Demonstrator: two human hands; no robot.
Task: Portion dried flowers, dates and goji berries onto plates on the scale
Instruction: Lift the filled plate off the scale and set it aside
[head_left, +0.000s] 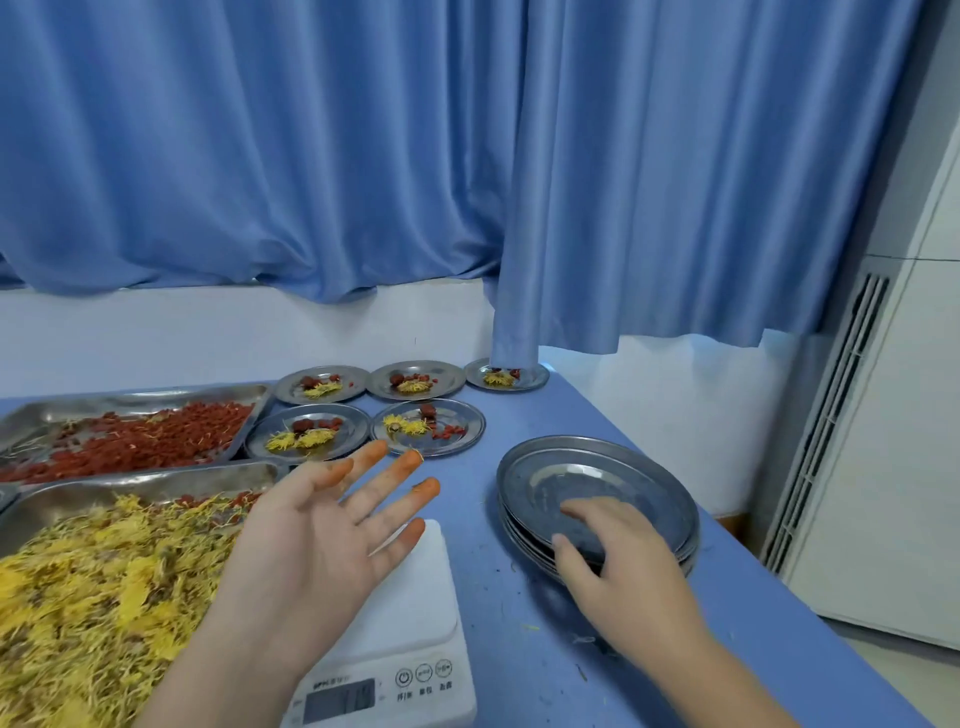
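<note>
Right hand (618, 551) pinches the top rim of the stack of round steel plates (597, 467); left hand (322, 525) hovers spread over the bare white digital scale (415, 623). Five filled plates (470, 415) stand behind it; the next portion appears unstarted.

A white digital scale (426, 597) sits near and central. To its left lies a steel tray heaped with yellow dried flowers (104, 582), and beyond that a tray of red goji berries (156, 441). Five steel plates (462, 415) farther back each hold flowers, dark dates (428, 410) and berries, and a stack of empty plates (623, 457) sits right of the scale.
</note>
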